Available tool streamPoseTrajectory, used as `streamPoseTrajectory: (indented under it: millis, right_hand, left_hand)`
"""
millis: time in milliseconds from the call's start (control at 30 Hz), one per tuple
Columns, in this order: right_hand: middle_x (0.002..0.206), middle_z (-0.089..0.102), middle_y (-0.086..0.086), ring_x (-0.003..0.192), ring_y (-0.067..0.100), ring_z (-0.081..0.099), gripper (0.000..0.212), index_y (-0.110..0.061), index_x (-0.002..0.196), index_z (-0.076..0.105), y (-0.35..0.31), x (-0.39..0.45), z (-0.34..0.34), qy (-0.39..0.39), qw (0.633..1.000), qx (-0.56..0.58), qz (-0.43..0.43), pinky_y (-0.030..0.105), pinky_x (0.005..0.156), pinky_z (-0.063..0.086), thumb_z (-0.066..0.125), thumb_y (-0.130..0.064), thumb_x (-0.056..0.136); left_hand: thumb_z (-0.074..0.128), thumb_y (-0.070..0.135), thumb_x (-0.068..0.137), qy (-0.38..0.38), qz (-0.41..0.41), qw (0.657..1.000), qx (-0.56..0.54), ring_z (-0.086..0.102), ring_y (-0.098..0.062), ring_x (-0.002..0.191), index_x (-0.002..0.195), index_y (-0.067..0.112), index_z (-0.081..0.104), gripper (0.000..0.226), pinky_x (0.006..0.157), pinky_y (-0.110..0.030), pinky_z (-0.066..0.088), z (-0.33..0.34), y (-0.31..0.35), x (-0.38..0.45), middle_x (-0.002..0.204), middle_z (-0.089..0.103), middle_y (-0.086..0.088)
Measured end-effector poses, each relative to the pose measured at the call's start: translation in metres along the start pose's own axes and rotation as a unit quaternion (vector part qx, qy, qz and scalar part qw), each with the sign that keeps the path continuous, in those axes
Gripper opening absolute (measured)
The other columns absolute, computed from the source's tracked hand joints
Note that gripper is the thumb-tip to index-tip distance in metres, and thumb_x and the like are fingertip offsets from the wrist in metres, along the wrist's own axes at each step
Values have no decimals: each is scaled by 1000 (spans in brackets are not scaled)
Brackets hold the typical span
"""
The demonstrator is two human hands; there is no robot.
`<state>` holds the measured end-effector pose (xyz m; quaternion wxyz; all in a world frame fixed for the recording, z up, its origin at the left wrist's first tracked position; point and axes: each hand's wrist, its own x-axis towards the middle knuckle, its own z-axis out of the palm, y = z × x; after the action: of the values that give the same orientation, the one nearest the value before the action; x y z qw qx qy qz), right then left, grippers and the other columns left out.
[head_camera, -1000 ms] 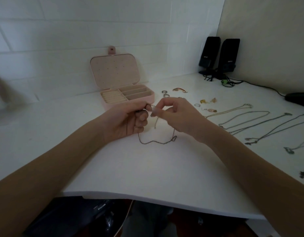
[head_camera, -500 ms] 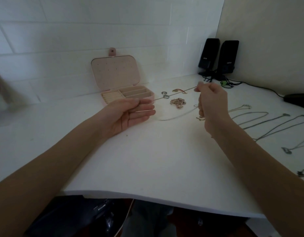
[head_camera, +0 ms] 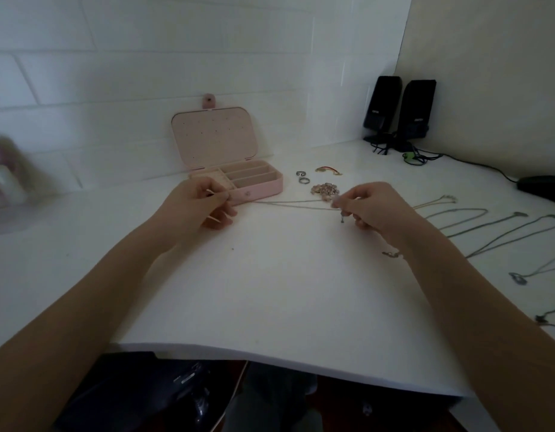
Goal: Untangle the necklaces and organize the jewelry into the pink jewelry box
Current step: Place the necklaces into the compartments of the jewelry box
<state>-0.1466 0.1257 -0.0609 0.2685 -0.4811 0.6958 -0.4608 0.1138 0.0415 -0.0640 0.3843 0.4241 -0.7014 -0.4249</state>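
Observation:
A thin chain necklace is stretched level above the white table between my two hands. My left hand pinches one end just in front of the pink jewelry box, which stands with its lid up and its compartments showing. My right hand pinches the other end, and a small pendant or clasp dangles under its fingers. Several untangled necklaces lie in rows at the right.
Two rings, a red and gold piece and a pinkish beaded heap lie right of the box. Two black speakers with cables stand in the back corner. A dark object sits at the right edge. The table's front edge is near me.
A second ago both hands worked the chain close together. My right hand then pulled it away to the right while the left lay open; now the left pinches its end and the chain is stretched out.

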Motion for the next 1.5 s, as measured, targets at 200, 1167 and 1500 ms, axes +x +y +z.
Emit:
streamPoseTrajectory:
  millis: [200, 1167, 1500]
  right_hand:
    - [66, 65, -4, 56, 3, 51, 14, -14, 75, 71, 4, 2, -3, 0, 990, -143, -21, 17, 54, 36, 77, -27, 77]
    - [104, 65, 8, 101, 27, 58, 23, -12, 104, 68, 2, 65, 39, 79, 907, -401, -103, 30, 78, 45, 53, -24, 93]
    - [85, 65, 6, 76, 18, 59, 7, -10, 83, 64, -3, 66, 37, 90, 955, -229, -164, 26, 67, 43, 61, -16, 86]
  left_hand:
    - [62, 11, 88, -55, 26, 984, 168, 47, 3, 46, 70, 15, 62, 19, 51, -9, 39, -12, -1, -1, 55, 61, 11]
    - [60, 23, 84, 22, 201, 942, 269, 55, -13, 72, 80, 18, 63, 7, 69, -29, 46, 75, 26, 61, 71, 59, 12]
    - [66, 7, 81, -33, 173, 966, 189, 57, -12, 97, 116, 10, 58, 36, 86, -25, 47, 93, 1, 63, 104, 57, 2]
